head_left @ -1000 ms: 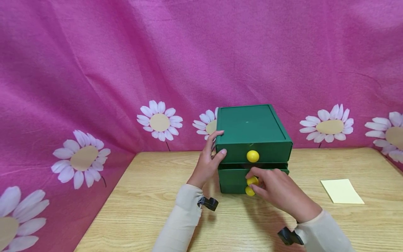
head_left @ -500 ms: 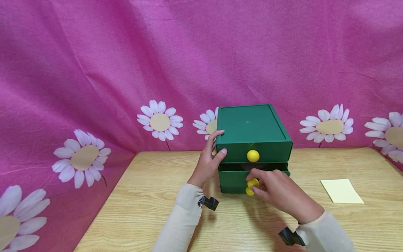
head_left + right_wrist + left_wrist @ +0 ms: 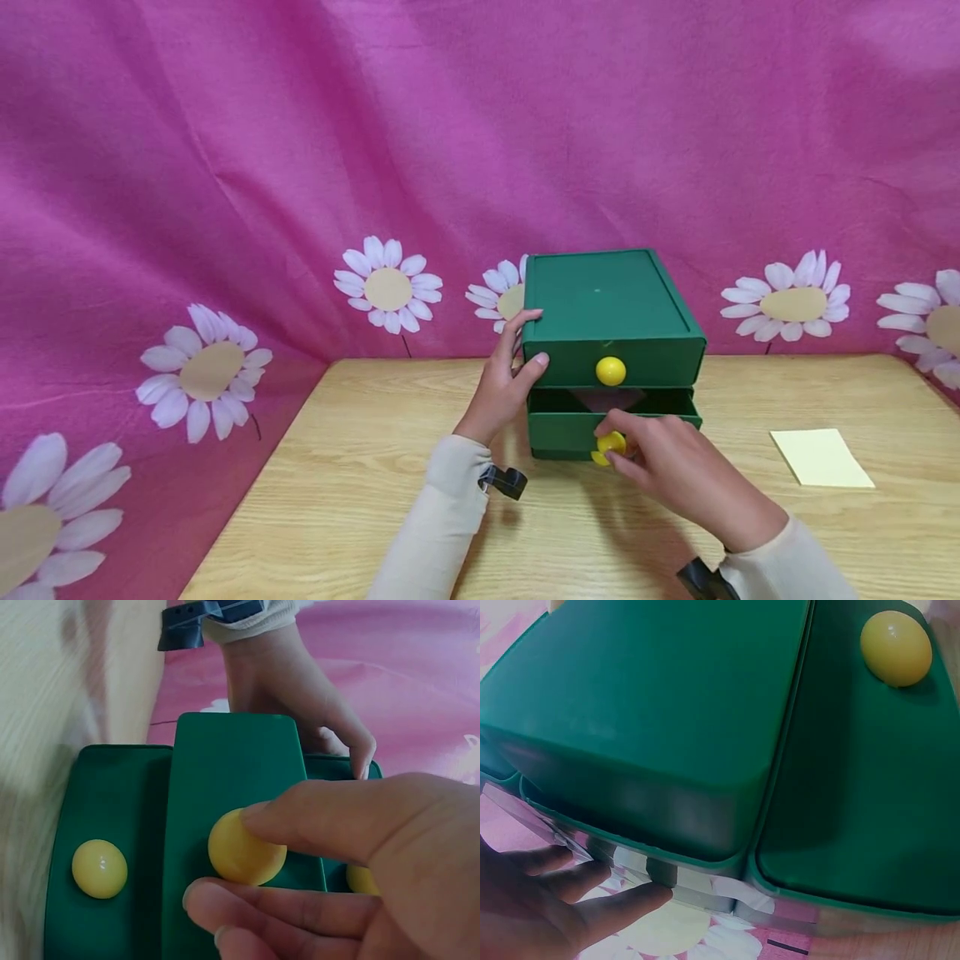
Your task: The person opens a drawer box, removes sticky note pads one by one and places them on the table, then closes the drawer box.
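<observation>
A green drawer cabinet (image 3: 600, 292) with round yellow knobs stands on the table. Its middle drawer (image 3: 566, 435) is partly pulled out, showing a dark inside with a pinkish patch whose nature I cannot tell. My right hand (image 3: 675, 462) pinches that drawer's yellow knob (image 3: 244, 851) between thumb and fingers. Against the cabinet's left side rests my left hand (image 3: 504, 387), its fingers (image 3: 622, 909) extended along the side wall and its thumb on the front edge. The top drawer's knob (image 3: 611, 372) is free; the bottom drawer's knob (image 3: 100, 868) shows in the right wrist view.
A pale yellow pad of sticky notes (image 3: 822, 458) lies on the wooden table (image 3: 360, 475), right of the cabinet. Behind the table hangs a pink cloth (image 3: 480, 125) printed with white daisies.
The middle drawer has slid farther out toward me, with my right hand on its knob. The left hand has stayed against the cabinet's side. The view has shifted slightly.
</observation>
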